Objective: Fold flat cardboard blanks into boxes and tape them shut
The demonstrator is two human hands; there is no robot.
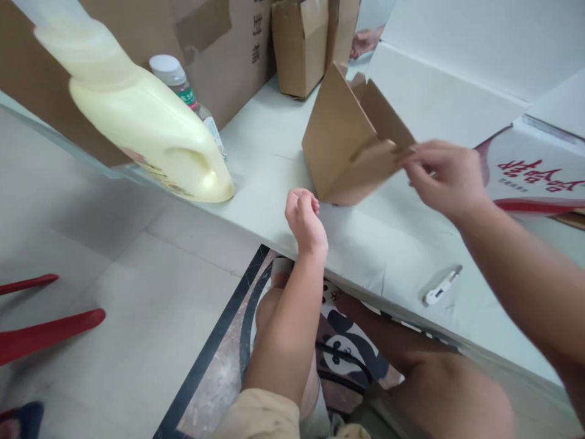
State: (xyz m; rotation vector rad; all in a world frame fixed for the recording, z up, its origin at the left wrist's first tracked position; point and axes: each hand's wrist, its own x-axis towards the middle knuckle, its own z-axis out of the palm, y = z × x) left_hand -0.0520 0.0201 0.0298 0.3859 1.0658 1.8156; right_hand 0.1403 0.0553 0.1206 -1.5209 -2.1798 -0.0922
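A small brown cardboard box, partly folded with its flaps open, stands tilted on the pale table. My right hand pinches one of its flaps at the right side. My left hand hovers at the table's near edge just left of the box's bottom corner, its fingers curled into a loose fist with nothing visible in them.
A large cream plastic jug lies tilted at the left with a capped bottle behind it. Big cardboard cartons and a small upright box stand at the back. A white utility knife lies near the front edge. Another person's hand shows far back.
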